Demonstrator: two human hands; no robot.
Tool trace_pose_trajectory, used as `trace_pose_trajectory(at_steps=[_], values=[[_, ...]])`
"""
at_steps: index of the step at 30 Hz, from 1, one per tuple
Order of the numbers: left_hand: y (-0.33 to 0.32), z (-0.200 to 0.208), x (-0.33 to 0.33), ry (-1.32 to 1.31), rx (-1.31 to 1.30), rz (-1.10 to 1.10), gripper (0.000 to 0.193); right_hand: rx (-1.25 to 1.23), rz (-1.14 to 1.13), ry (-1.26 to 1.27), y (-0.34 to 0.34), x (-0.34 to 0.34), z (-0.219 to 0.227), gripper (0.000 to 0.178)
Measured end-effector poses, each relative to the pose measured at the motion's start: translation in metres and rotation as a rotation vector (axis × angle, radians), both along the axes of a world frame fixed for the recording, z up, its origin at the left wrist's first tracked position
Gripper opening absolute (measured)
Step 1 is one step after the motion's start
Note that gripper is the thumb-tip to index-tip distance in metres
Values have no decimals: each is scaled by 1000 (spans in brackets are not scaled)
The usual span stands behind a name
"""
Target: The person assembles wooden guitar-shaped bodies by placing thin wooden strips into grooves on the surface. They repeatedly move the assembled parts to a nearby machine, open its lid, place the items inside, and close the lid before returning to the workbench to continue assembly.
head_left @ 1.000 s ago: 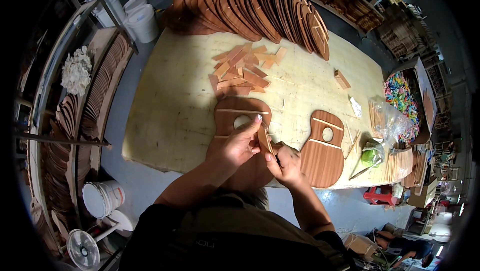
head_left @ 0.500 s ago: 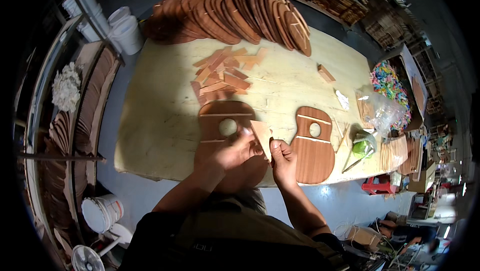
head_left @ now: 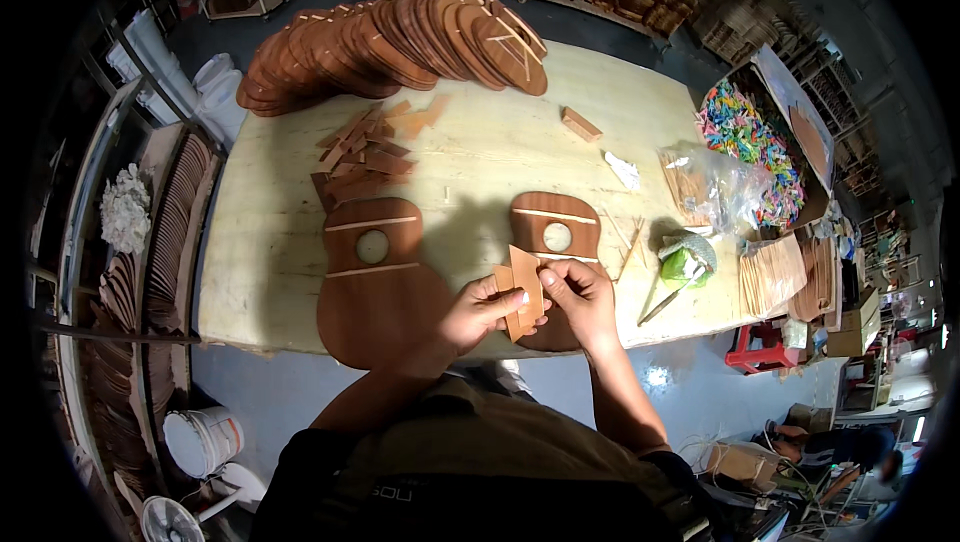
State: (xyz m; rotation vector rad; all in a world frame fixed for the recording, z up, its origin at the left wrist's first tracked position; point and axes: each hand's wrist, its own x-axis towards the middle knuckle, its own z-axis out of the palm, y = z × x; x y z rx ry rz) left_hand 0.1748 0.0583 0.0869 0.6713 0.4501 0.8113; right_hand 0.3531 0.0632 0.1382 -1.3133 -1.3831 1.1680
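My left hand (head_left: pixel 478 312) grips two or more thin wood veneer pieces (head_left: pixel 526 287), which overlap in a small fan. My right hand (head_left: pixel 582 304) pinches the right edge of the same veneer pieces. Both hands are above the lower part of a small guitar-shaped wooden board (head_left: pixel 590 230), which they partly hide. A second such board (head_left: pixel 372 302) lies to the left, beside my left forearm. Each board has a round hole with a pale strip above and below it.
Loose veneer pieces (head_left: pixel 365 157) are heaped behind the left board. A long row of stacked wooden boards (head_left: pixel 390 42) fills the table's far left. To the right sit a wood block (head_left: pixel 581 124), a green pot with a brush (head_left: pixel 685 264) and a box of colourful clips (head_left: pixel 750 147).
The view has swung to the right. My hands have moved from between the two boards to over the right one. The veneer pieces now show fanned apart.
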Motion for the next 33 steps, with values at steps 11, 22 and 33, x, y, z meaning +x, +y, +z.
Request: trace_pose_trajectory(at_steps=[11, 22, 33], values=[[-12, 2, 139, -12, -2, -360, 34, -208, 313, 690, -42, 182, -50, 14], [-19, -8, 199, 574, 232, -343, 29, -1, -144, 9, -87, 230, -70, 12], [-20, -4, 183, 208, -101, -11, 43, -196, -411, 255, -91, 241, -64, 5]])
